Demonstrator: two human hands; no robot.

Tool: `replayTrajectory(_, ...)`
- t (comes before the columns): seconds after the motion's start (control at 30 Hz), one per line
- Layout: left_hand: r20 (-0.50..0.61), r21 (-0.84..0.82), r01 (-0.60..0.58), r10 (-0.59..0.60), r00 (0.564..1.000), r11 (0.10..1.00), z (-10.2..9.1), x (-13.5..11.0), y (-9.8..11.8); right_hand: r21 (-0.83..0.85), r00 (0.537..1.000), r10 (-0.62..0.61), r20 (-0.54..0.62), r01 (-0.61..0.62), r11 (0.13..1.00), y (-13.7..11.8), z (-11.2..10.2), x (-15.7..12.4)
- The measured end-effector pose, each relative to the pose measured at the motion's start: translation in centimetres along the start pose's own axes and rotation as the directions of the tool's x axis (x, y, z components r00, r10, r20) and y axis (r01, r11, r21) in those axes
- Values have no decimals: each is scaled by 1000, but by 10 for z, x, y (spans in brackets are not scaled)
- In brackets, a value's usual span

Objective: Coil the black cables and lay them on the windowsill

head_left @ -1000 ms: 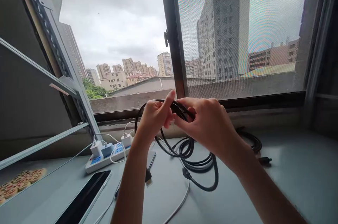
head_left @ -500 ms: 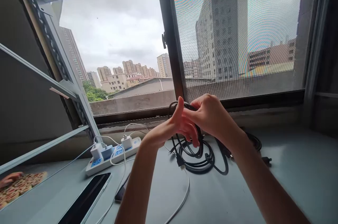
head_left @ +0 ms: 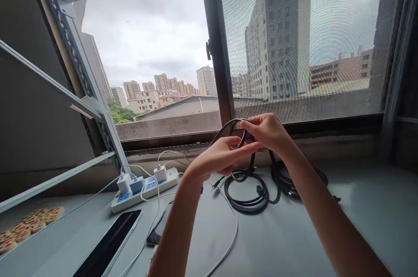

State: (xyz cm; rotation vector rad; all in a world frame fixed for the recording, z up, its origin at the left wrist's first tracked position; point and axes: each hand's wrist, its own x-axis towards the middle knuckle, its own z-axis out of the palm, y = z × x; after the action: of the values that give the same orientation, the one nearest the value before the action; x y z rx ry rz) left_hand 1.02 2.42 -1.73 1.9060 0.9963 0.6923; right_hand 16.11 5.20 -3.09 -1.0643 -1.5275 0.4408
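A black cable (head_left: 221, 130) hangs in loose loops between my two hands, just above the table. My right hand (head_left: 269, 132) pinches the top of the loops between thumb and fingers. Lower and to the left, my left hand (head_left: 225, 156) has its fingers closed round part of the same cable, with its thumb side toward my right hand. Part of the cable is hidden behind my left fingers. Under both hands lies a coiled black cable (head_left: 250, 207) on the table, and another bundle of black cable (head_left: 289, 181) lies behind my right forearm.
A white power strip (head_left: 143, 190) with several chargers stands at the left by the window. Nearer lie a phone (head_left: 109, 242), a dark device (head_left: 160, 229) partly behind my left arm and a white cable (head_left: 233, 242). Round patterned pieces (head_left: 29, 227) sit far left; a metal shelf frame (head_left: 58, 177) crosses there.
My left hand has turned, its raised thumb coming down toward my right hand. The cable loops have spread wider. Another hand at the far left has gone out of view.
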Motion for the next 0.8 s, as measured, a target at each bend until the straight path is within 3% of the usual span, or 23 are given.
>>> replayTrajectory(0.07,61,46,-49,46,997,998,-4,-4,-1,-19,999,5,-41,-6,1000,1,0,1)
replayTrajectory(0.13,49,42,-131,129,990,990,-11,-7,-1,-36,997,14,-70,-16,999,4,-3,3)
replayTrajectory(0.27,-241,-109,-255,224,944,961,-30,-10,1,-32,989,82,-122,-87,996,11,-9,8)
replayTrajectory(0.33,-433,-188,-346,238,869,919,-38,-11,2,60,986,131,-103,-126,990,10,-9,8)
replayTrajectory(0.47,-741,-332,-580,175,648,744,-43,-8,3,263,991,112,-79,-88,961,4,-4,7)
replayTrajectory(0.57,-873,-329,-713,89,480,619,-36,-4,4,335,981,66,-180,-2,942,0,1,6)
replayTrajectory(0.67,-958,-224,-803,28,286,552,-31,0,5,421,953,88,-291,45,906,-2,-1,7)
replayTrajectory(0.73,-973,-187,-824,12,229,535,-34,-1,6,470,933,125,-338,52,881,-1,-8,9)
replayTrajectory(0.8,-969,-204,-825,14,248,528,-40,-4,6,478,926,144,-349,43,877,1,-16,10)
